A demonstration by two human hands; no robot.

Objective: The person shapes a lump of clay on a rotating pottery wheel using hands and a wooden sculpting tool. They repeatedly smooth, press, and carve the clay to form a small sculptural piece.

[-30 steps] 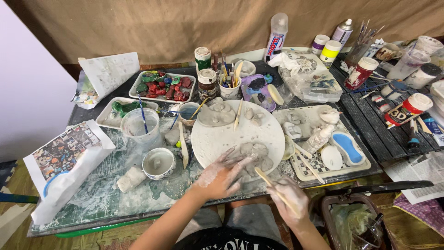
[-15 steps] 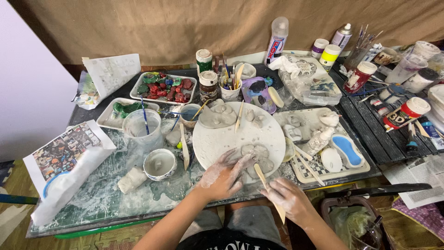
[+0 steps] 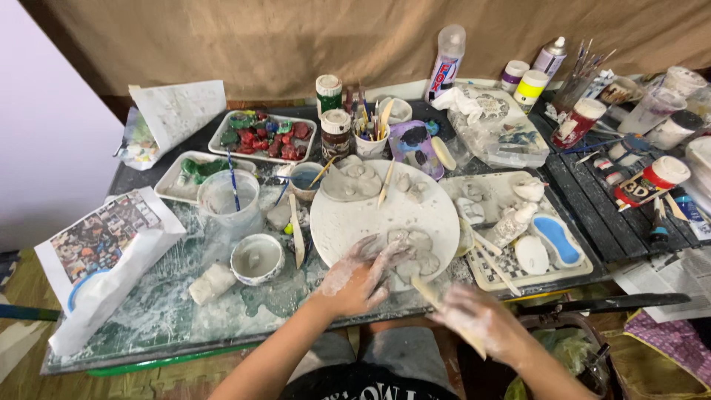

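Clay [image 3: 412,252] at six o'clock on disc [image 3: 348,222], pinned by spread left hand [image 3: 355,278]; right hand [image 3: 478,322], gripping stick [image 3: 437,300], might gouge it.

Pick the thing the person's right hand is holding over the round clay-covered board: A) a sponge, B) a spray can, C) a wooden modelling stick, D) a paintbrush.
C: the right hand grips a thin wooden stick whose tip reaches the clay pieces on the round board.

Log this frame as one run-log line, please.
left hand: pressing clay pieces on round board | right hand: grip on wooden tool, tip at clay | both clay-smeared
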